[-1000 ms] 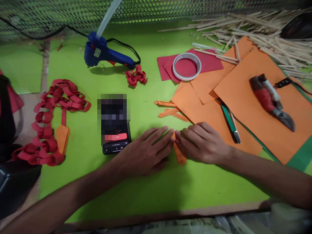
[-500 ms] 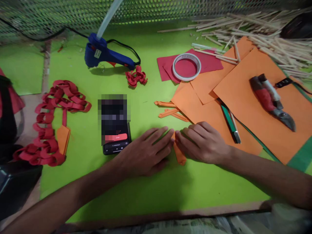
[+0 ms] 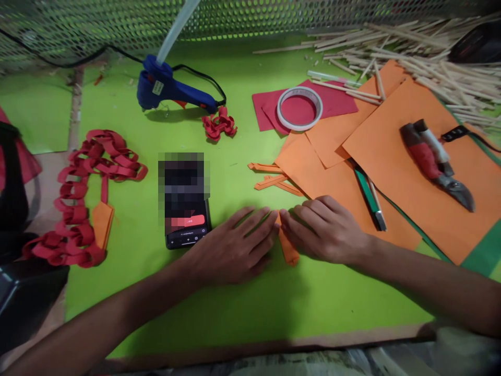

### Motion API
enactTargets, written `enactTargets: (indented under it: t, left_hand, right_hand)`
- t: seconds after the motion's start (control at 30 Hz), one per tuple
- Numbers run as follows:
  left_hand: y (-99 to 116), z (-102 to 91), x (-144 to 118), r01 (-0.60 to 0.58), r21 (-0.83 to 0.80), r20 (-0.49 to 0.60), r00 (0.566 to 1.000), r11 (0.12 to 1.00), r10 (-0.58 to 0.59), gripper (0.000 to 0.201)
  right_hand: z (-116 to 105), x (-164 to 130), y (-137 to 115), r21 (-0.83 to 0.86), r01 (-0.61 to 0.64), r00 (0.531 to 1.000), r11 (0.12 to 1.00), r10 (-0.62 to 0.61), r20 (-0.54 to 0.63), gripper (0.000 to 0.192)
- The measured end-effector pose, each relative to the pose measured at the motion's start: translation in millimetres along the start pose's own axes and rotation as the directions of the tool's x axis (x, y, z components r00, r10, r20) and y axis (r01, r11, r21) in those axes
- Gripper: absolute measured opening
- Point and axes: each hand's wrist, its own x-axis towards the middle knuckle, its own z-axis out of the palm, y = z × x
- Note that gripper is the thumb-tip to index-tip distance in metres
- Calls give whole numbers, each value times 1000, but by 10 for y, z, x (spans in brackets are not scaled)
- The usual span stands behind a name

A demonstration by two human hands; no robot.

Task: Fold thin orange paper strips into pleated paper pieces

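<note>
A small folded orange paper strip (image 3: 288,248) lies on the green tabletop between my hands, its wider end pointing toward me. My left hand (image 3: 238,243) pinches the strip's far end from the left, fingertips pressed together. From the right, my right hand (image 3: 323,227) has curled fingers on the same end. Fingertips cover part of that far end. Just beyond my hands lie several narrow folded orange strips (image 3: 270,180) with pointed ends. A phone (image 3: 187,235) with a partly blurred screen lies by my left hand.
A red paper chain (image 3: 74,214) with an orange folded piece lies at left. Behind are a blue glue gun (image 3: 156,86), a red paper loop cluster (image 3: 219,125) and a tape roll (image 3: 280,107). At right are orange sheets (image 3: 391,136), pruning shears (image 3: 438,162), a green cutter (image 3: 368,193) and sticks (image 3: 442,78).
Both hands stay almost where they were on the folded orange strip, with only slight finger shifts. The other things have not visibly moved, apart from a slight shift of the view.
</note>
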Motion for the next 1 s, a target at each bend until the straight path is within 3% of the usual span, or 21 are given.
enactTargets:
  t: [0.3, 0.6, 1.0]
  left_hand:
    - [2, -7, -9, 11, -18, 8, 1000, 1000, -11, 42]
    - [4, -9, -18, 24, -8, 22, 999, 1000, -24, 45]
    - [-21, -38, 30, 31, -19, 58, 998, 999, -30, 41]
  right_hand:
    - [23, -10, 1, -19, -4, 1000, 1000, 4, 7, 30]
    - [-27, -10, 42, -83, 97, 994, 992, -92, 60, 30]
    - [-50, -6, 36, -75, 119, 992, 990, -116, 47, 19]
